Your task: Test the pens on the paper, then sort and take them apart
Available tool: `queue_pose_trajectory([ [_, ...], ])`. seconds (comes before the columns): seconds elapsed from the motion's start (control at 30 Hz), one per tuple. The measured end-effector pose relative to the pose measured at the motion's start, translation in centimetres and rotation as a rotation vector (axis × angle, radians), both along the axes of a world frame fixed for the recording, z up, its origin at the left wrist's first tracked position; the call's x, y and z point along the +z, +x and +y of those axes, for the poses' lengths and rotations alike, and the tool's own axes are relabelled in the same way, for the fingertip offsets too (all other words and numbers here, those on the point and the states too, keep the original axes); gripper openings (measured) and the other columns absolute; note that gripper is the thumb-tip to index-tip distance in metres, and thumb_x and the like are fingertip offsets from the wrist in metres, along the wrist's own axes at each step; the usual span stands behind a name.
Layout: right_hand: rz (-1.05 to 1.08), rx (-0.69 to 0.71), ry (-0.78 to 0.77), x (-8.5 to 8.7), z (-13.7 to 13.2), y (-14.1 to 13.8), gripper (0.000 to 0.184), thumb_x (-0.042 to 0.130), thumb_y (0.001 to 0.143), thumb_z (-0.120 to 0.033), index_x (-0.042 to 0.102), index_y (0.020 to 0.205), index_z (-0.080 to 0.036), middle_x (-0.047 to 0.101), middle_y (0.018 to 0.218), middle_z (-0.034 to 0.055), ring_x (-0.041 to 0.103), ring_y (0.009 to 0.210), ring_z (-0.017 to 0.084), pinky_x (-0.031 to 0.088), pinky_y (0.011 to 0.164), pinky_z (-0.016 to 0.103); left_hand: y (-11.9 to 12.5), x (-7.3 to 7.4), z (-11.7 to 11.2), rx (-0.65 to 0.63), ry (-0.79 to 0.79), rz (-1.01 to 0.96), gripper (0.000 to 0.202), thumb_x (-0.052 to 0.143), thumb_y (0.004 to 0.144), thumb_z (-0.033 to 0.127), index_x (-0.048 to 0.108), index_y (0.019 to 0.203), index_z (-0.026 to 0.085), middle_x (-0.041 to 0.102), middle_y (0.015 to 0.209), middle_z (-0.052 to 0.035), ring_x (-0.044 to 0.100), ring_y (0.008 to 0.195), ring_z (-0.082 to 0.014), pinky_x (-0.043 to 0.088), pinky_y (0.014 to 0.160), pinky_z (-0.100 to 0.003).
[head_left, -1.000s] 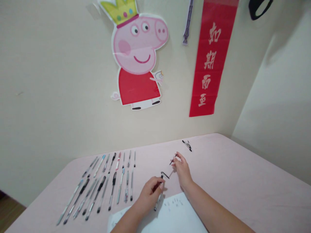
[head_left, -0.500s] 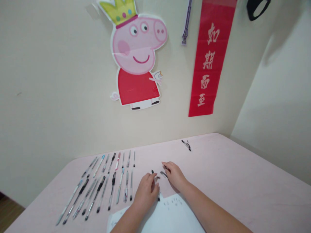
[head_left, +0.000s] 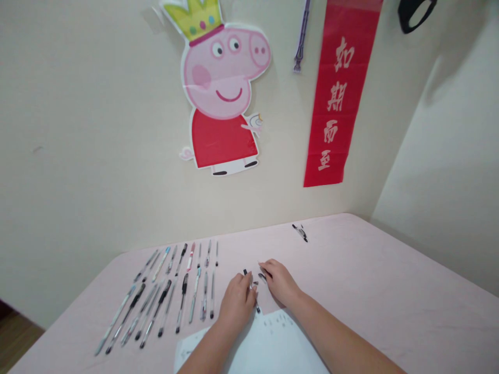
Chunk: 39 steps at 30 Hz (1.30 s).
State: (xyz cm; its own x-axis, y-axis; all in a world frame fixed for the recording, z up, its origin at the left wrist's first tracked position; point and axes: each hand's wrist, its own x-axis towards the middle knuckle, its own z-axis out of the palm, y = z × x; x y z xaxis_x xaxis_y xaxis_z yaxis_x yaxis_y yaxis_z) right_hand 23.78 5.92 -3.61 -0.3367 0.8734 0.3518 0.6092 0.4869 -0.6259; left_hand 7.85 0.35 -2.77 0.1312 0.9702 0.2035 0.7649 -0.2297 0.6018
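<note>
My left hand [head_left: 238, 300] is closed on a pen [head_left: 258, 307] whose dark ends stick out beyond the fingers at top and bottom. Its middle is mostly covered by the fingers. To the right, my right hand [head_left: 279, 283] has its fingers pressed together near the tabletop; what they grip is largely hidden. A small black piece [head_left: 262, 277], perhaps a cap or clip, shows against its fingertips. Another tiny dark part [head_left: 255, 283] lies between the two hands. Under my forearms is a white sheet of paper [head_left: 280, 348] with dark marks along its upper edge.
Several pens [head_left: 156, 314] lie in two slanting rows on the left of the pink-covered table [head_left: 370, 291]. A few small black pen parts [head_left: 300, 233] lie near the back edge. Behind the table rises a wall with a pig cutout [head_left: 224, 98] and a red banner [head_left: 339, 93].
The view has shifted slightly. Both hands stay in nearly the same places; the pen in my left hand shows a little more of its lower end.
</note>
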Motion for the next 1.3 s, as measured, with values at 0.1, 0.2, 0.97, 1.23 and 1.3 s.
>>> queue_pose_trajectory([
  [0.1,-0.011,0.003,0.006,0.2,-0.1,0.0,0.036,0.046,0.078,0.000,0.067,0.104,-0.016,0.064,0.094,0.0090,0.058,0.090,0.018,0.043,0.085,0.027,0.0,-0.2,0.1,0.021,-0.003,-0.013,0.045,0.039,0.086,0.032,0.053,0.124,0.013,0.059,0.098,-0.0121,0.053,0.095,-0.0239,0.039,0.087,-0.036],
  [0.2,-0.008,0.022,0.021,0.4,-0.3,-0.1,0.033,0.045,0.080,-0.003,0.068,0.099,-0.016,0.064,0.092,0.0082,0.058,0.089,0.018,0.043,0.084,0.027,0.0,-0.4,0.2,0.028,0.000,-0.021,0.046,0.035,0.088,0.030,0.050,0.127,0.011,0.059,0.100,-0.0131,0.052,0.098,-0.0243,0.039,0.090,-0.037],
  [0.97,-0.148,0.130,-0.028,-2.0,-1.7,-1.8,0.058,0.039,0.077,-0.001,0.047,0.133,-0.016,0.039,0.142,0.0117,0.032,0.133,0.023,0.028,0.109,0.043,-0.7,-0.7,0.9,0.175,0.035,-0.351,0.025,0.041,0.080,0.027,0.056,0.097,0.018,0.065,0.097,-0.0095,0.060,0.092,-0.0220,0.044,0.086,-0.039],
  [1.23,-0.169,0.204,-0.018,-1.1,-1.4,-1.5,0.052,0.043,0.082,-0.007,0.049,0.131,-0.023,0.039,0.142,0.0088,0.034,0.132,0.023,0.028,0.108,0.042,-0.7,-0.7,0.9,0.147,0.050,-0.329,0.023,0.041,0.081,0.026,0.056,0.097,0.018,0.064,0.095,-0.0091,0.060,0.090,-0.0218,0.045,0.085,-0.038],
  [1.3,-0.184,0.239,0.008,-1.1,-1.3,-1.5,0.048,0.045,0.083,-0.010,0.051,0.130,-0.021,0.042,0.141,0.0099,0.034,0.132,0.023,0.027,0.109,0.043,-0.7,-0.7,0.9,0.149,0.045,-0.328,0.023,0.041,0.081,0.026,0.055,0.097,0.018,0.065,0.095,-0.0094,0.060,0.090,-0.0219,0.045,0.085,-0.038],
])
